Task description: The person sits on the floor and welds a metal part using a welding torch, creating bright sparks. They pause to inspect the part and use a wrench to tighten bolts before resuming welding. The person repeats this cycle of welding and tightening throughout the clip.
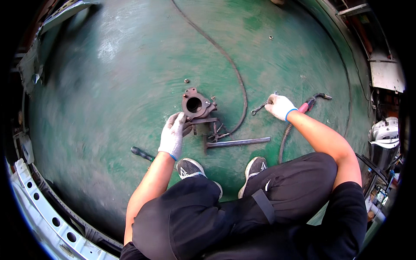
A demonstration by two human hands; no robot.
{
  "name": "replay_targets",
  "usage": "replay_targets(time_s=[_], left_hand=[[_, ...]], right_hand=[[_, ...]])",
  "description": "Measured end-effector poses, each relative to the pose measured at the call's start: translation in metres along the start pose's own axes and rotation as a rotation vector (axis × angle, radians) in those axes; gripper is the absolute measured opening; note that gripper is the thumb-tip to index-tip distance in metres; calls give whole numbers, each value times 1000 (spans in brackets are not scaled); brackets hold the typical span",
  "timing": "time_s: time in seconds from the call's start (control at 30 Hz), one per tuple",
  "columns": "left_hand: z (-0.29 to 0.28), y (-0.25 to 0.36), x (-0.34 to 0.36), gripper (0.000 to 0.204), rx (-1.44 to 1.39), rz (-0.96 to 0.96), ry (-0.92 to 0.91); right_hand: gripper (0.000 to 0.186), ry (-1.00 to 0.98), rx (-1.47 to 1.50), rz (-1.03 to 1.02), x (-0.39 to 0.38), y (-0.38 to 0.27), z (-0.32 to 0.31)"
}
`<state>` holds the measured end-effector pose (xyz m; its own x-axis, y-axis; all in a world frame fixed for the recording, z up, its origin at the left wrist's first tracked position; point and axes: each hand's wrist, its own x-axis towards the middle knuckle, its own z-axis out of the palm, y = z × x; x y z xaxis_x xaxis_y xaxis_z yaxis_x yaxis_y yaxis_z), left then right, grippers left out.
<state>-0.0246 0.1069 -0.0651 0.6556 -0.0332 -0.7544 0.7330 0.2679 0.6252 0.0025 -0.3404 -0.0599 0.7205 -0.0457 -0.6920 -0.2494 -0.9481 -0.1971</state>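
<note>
A rusty cast-metal housing with a round bore and a bolted flange stands on the green floor in front of my shoes. My left hand, in a white work glove, grips its left lower edge; the fingertips are partly hidden behind it. Off to the right, my gloved right hand is closed on a small ring wrench, whose ring end sticks out to the left, close above the floor. Right below the housing lies a hammer with a metal handle pointing right. A small nut sits beyond the housing.
A welding torch with a pinkish-red grip lies beside my right forearm. One dark cable curves from the far side toward the housing. A screwdriver lies by my left forearm; another nut is far off. Pale metal panels line the left.
</note>
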Motion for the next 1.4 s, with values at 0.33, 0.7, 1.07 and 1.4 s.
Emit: replay_targets(time_s=[0.33,0.7,1.07,1.4], left_hand=[[-8,0,-7,48,11,43,76],[8,8,-5,47,435,170,99],[8,0,4,45,621,373,116],[17,5,-6,28,419,251,54]], right_hand=[[40,92,46,-201,14,-8,-3],[18,43,-506,-1034,-21,-107,68],[41,-256,-264,-635,3,-83,21],[84,-511,-152,-453,44,-86,31]])
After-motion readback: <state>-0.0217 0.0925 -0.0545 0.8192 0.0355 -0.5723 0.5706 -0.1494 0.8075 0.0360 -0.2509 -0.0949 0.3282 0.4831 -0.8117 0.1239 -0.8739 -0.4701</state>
